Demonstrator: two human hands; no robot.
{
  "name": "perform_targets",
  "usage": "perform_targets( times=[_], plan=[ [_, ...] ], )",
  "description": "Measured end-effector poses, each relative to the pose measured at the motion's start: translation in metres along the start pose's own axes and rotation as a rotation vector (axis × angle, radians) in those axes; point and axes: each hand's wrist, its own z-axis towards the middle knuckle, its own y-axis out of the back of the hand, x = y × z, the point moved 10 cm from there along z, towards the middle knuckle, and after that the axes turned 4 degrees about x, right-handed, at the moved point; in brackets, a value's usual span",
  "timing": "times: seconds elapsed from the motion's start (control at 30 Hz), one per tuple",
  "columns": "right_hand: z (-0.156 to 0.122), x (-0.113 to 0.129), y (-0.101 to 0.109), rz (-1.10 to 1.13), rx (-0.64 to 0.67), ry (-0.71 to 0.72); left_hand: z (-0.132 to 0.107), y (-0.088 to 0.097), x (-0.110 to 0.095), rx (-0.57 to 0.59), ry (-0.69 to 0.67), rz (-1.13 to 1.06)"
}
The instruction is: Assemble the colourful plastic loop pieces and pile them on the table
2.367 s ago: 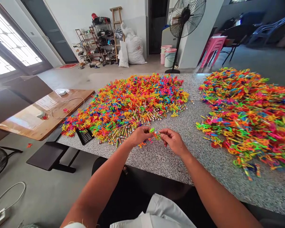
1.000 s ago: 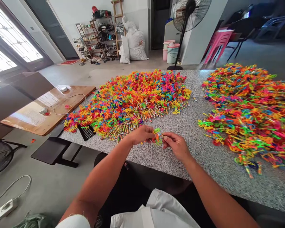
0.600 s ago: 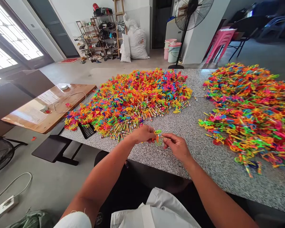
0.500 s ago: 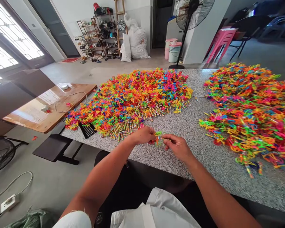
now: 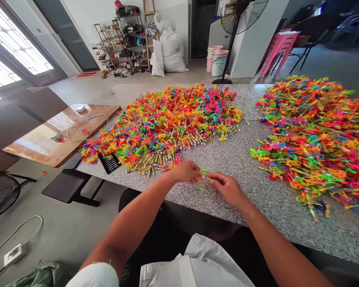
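Observation:
My left hand (image 5: pixel 185 172) and my right hand (image 5: pixel 229 188) meet just above the speckled stone table (image 5: pixel 245 155), near its front edge. Both pinch a small green plastic piece (image 5: pixel 202 177) held between their fingertips. Directly beyond my left hand lies a large heap of bright plastic loops (image 5: pixel 167 119), with several small printed tubes (image 5: pixel 164 155) spread along its near side. A second heap of joined colourful pieces (image 5: pixel 314 127) covers the table to the right of my right hand.
A black comb-like tray (image 5: pixel 109 162) lies at the left heap's edge. A low wooden table (image 5: pixel 56 133) with a cable stands to the left. A standing fan (image 5: pixel 237 24), buckets, sacks, a shoe rack and pink stools fill the room behind.
Both hands have drifted a little right and toward me, still pinching the green piece. The camera view shifted slightly.

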Motion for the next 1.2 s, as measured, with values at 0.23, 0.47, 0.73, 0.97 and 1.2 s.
perform_targets(
  times=[0.23,0.47,0.73,0.97,1.2],
  plan=[
    [0.001,-0.024,0.144,0.393,-0.835,0.117,-0.014,0.071,0.022,-0.405,-0.062,0.475],
    [0.105,0.004,0.008,-0.344,-0.207,-0.09,-0.016,0.031,0.012,-0.408,-0.106,0.821],
    [0.191,0.032,-0.042,-0.76,-0.214,-0.133,-0.008,0.049,0.008,-0.493,-0.217,0.667],
    [0.165,0.021,-0.033,-0.762,-0.175,-0.125,-0.056,0.131,0.092,-0.794,-0.096,-0.353],
    [0.088,-0.003,-0.02,-0.606,-0.154,-0.047,-0.179,0.239,0.16,-1.235,0.07,-0.399]
  ],
)
